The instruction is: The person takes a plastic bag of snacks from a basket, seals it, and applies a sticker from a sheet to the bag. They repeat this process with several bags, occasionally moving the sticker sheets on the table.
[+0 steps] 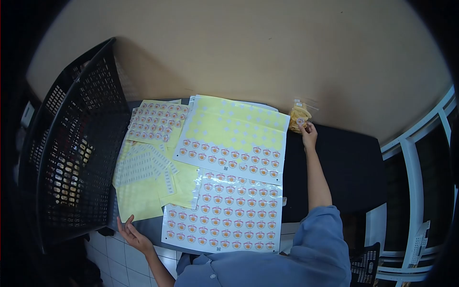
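Note:
My right hand reaches out to a small clear packet of yellow chip-like pieces by the wall. Its fingers are closed at the packet's lower right edge, beside a small round sticker on its front. Near the front left table edge, my left hand is open with fingers apart, holding nothing. Between the hands lies a partly peeled sticker sheet with yellow backing, overlapping a fuller sheet of round stickers. A smaller sticker sheet and strips of small labels are at the left.
A tall black perforated basket stands at the left, with packets showing through its holes. The dark table runs along a beige wall. Another black basket is low at the right, near a white metal frame.

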`<action>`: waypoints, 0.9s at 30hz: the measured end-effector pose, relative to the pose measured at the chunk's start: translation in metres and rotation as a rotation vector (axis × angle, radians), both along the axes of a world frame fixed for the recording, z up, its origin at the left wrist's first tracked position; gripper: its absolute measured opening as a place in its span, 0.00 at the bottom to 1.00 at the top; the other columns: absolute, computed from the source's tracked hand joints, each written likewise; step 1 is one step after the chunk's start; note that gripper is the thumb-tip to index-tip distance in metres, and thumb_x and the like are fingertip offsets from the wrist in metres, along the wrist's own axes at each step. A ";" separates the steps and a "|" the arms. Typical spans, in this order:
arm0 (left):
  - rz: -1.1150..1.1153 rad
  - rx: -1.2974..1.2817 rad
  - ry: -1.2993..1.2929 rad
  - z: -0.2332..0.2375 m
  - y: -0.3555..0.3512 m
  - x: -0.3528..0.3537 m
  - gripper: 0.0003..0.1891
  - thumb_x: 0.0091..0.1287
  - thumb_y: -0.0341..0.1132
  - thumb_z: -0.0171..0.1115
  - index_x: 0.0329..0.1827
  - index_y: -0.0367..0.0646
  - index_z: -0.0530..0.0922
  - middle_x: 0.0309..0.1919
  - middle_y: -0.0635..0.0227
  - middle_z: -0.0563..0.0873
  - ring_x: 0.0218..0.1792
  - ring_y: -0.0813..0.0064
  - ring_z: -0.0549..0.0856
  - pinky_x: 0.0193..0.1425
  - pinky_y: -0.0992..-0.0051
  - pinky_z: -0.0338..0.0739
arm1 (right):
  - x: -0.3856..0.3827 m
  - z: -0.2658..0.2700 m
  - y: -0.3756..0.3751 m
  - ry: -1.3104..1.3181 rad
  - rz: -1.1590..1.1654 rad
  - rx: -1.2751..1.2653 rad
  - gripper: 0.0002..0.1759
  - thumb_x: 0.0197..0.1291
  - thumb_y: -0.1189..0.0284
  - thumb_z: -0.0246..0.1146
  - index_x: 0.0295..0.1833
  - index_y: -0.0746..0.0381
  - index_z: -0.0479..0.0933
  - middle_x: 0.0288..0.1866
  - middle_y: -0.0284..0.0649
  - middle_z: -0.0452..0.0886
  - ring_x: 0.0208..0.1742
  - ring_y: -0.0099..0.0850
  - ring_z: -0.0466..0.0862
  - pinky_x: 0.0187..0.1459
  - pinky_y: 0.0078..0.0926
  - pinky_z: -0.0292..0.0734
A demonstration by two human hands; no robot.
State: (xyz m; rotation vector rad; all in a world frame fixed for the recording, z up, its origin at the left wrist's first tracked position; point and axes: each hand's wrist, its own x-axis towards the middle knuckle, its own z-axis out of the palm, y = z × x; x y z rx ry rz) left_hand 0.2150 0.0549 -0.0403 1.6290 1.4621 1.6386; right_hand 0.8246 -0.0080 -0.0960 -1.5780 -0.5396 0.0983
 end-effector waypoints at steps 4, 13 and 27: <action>0.038 0.026 0.115 -0.005 0.001 0.002 0.18 0.66 0.29 0.42 0.59 0.35 0.58 0.38 0.58 0.76 0.44 0.72 0.74 0.54 0.73 0.62 | 0.013 -0.001 0.000 -0.119 -0.069 -0.257 0.23 0.47 0.70 0.65 0.49 0.67 0.69 0.42 0.43 0.77 0.45 0.28 0.76 0.48 0.22 0.69; 0.061 0.007 0.098 -0.003 -0.001 0.006 0.16 0.65 0.29 0.43 0.55 0.35 0.60 0.36 0.60 0.75 0.42 0.73 0.73 0.53 0.73 0.62 | 0.022 -0.018 0.000 -0.033 -0.113 -0.267 0.33 0.42 0.66 0.67 0.54 0.65 0.65 0.49 0.47 0.72 0.46 0.34 0.75 0.49 0.28 0.70; 0.086 0.121 -0.159 -0.007 -0.003 -0.003 0.27 0.55 0.17 0.51 0.57 0.39 0.54 0.50 0.57 0.67 0.52 0.67 0.70 0.52 0.72 0.69 | -0.085 0.160 -0.003 -0.769 -0.504 0.141 0.20 0.45 0.87 0.59 0.47 0.67 0.65 0.48 0.42 0.65 0.49 0.30 0.72 0.43 0.23 0.79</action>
